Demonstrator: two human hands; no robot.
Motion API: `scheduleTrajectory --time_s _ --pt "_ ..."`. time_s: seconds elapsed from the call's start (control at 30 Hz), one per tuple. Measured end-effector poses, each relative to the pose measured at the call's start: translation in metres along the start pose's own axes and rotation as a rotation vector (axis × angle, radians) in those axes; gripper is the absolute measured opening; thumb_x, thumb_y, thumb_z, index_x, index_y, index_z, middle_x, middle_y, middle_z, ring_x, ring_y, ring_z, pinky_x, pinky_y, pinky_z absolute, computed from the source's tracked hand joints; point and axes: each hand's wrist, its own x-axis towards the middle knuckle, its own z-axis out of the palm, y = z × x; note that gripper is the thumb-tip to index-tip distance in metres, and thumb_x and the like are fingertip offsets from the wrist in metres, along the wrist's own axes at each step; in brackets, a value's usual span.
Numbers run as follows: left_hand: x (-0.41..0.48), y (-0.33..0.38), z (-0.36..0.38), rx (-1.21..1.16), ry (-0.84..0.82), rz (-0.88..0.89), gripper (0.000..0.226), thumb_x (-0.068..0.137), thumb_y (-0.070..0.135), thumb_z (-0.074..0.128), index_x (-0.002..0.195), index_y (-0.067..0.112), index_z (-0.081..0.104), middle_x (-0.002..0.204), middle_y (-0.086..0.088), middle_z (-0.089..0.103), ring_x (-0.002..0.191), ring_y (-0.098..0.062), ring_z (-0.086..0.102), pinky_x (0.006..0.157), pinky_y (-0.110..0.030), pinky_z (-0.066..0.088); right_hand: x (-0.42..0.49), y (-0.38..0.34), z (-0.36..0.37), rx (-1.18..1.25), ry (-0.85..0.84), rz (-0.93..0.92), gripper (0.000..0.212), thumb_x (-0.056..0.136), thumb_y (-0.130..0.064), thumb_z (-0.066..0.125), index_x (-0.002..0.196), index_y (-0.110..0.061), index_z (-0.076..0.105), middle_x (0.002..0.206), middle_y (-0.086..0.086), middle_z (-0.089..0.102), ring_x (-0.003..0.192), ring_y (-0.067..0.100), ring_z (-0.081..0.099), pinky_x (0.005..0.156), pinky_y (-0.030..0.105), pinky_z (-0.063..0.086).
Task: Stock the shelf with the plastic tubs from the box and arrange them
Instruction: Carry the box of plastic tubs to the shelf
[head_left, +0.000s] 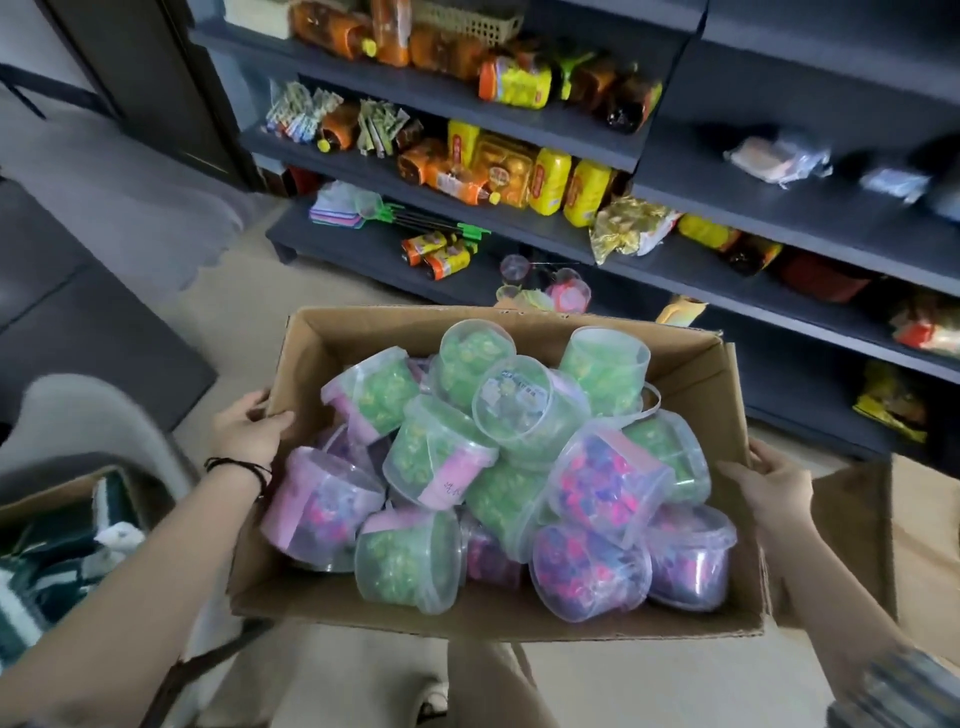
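I held an open cardboard box (467, 618) by its two ends, my left hand (249, 428) clamped over the left rim and my right hand (774, 483) gripping the right wall. Clear tubs (441, 452) lay heaped inside (some filled green, some pink and purple). The dark shelf (779, 208) stood just beyond, holding yellow packs (550, 182).

I read the box (691, 374) as plain brown cardboard, matt, a bit rough at the cut edges. Tubs (436, 457): thin clear plastic, glossy, with pink labels (452, 480) that look like paper. Shelf (779, 218): dark grey matt finish, and I can't tell metal from wood. Packets (550, 182): shiny yellow plastic wrap. Gold bag (623, 228): crinkled foil look. Floor (249, 322): smooth, matt beige.
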Motion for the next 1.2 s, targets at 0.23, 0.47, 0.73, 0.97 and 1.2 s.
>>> scheduleTrajectory --time_s 0.23,0.47,0.73,0.97,1.2 --pt "0.11 0.033 0.091 0.067 0.001 -0.047 0.049 0.082 -0.007 0.067 0.13 -0.004 0.056 0.124 -0.023 0.061 0.108 -0.029 0.06 0.082 -0.021 0.047 0.107 -0.034 0.076 -0.078 0.005 0.034 0.051 0.079 -0.002 0.071 0.127 -0.019 0.063 0.104 0.008 0.072 0.087 0.027 0.068 0.088 0.048 0.055" --pt "0.199 0.066 0.161 0.161 -0.053 -0.043 0.047 0.082 -0.003 0.069 0.128 -0.003 0.058 0.121 -0.023 0.063 0.11 -0.033 0.061 0.095 -0.034 0.044 0.185 -0.069 0.128 -0.081 0.033 0.099 0.052 0.079 0.002 0.07 0.127 -0.016 0.063 0.106 0.008 0.071 0.088 0.025 0.067 0.091 0.045 0.054" --pt "0.306 0.085 0.243 0.17 -0.194 -0.048 0.045 0.082 -0.005 0.068 0.126 -0.003 0.058 0.121 -0.023 0.062 0.097 -0.024 0.057 0.09 -0.034 0.045 0.236 -0.083 0.184 -0.073 0.141 0.164 0.05 0.079 0.003 0.067 0.124 -0.017 0.065 0.097 0.006 0.07 0.085 0.024 0.066 0.089 0.043 0.054" --pt "0.402 0.086 0.33 0.192 -0.347 0.027 0.047 0.082 -0.003 0.068 0.128 -0.002 0.056 0.119 -0.017 0.062 0.095 -0.019 0.054 0.078 -0.026 0.045 0.261 -0.062 0.234 0.007 0.255 0.233 0.046 0.076 0.003 0.067 0.113 -0.024 0.071 0.088 -0.002 0.071 0.079 0.019 0.063 0.082 0.038 0.055" --pt "0.459 0.058 0.389 0.204 -0.419 0.008 0.051 0.086 0.001 0.067 0.135 0.004 0.051 0.119 -0.008 0.058 0.103 -0.021 0.055 0.095 -0.031 0.043 0.28 -0.016 0.28 0.043 0.35 0.258 0.041 0.073 -0.003 0.066 0.106 -0.027 0.074 0.089 0.006 0.075 0.074 0.018 0.061 0.079 0.047 0.056"
